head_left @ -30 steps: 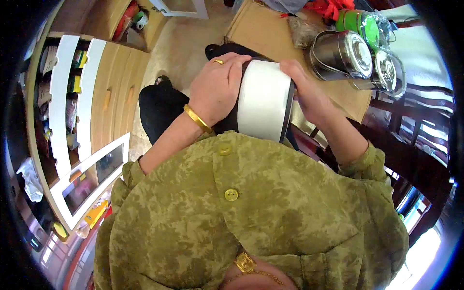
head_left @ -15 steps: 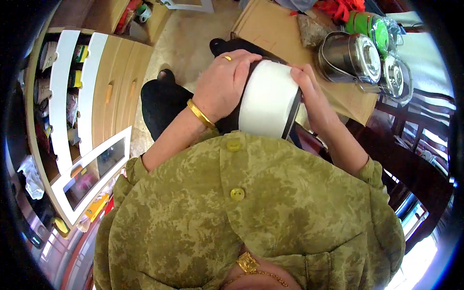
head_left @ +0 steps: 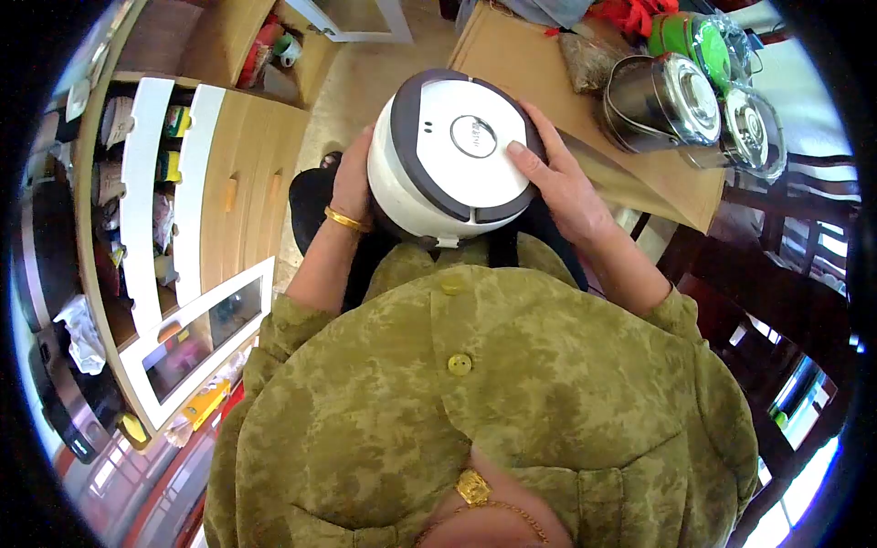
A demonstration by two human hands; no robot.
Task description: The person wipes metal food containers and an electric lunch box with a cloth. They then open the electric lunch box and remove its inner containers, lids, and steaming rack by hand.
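Note:
A round white appliance (head_left: 438, 183) with a dark grey rim is held up in front of my body, its flat lid with a round emblem facing the camera. My left hand (head_left: 352, 183) presses against its left side, the fingers mostly hidden behind it. On the right side, my right hand (head_left: 562, 187) grips the edge, its thumb resting on the white lid and its fingers going round the rim. A latch-like tab (head_left: 447, 243) shows at the edge nearest me.
Steel pots (head_left: 644, 100) and a green container (head_left: 681, 41) stand on a cardboard-covered surface (head_left: 512, 55) at the upper right. At left is a wooden cabinet (head_left: 247, 183) with an open glass-fronted door (head_left: 196, 333). Dark wooden furniture (head_left: 749, 265) is at right.
The white appliance has turned so its lid now faces the camera, and it sits further left. My left hand has shifted from its top to its left side; my right thumb lies on the lid.

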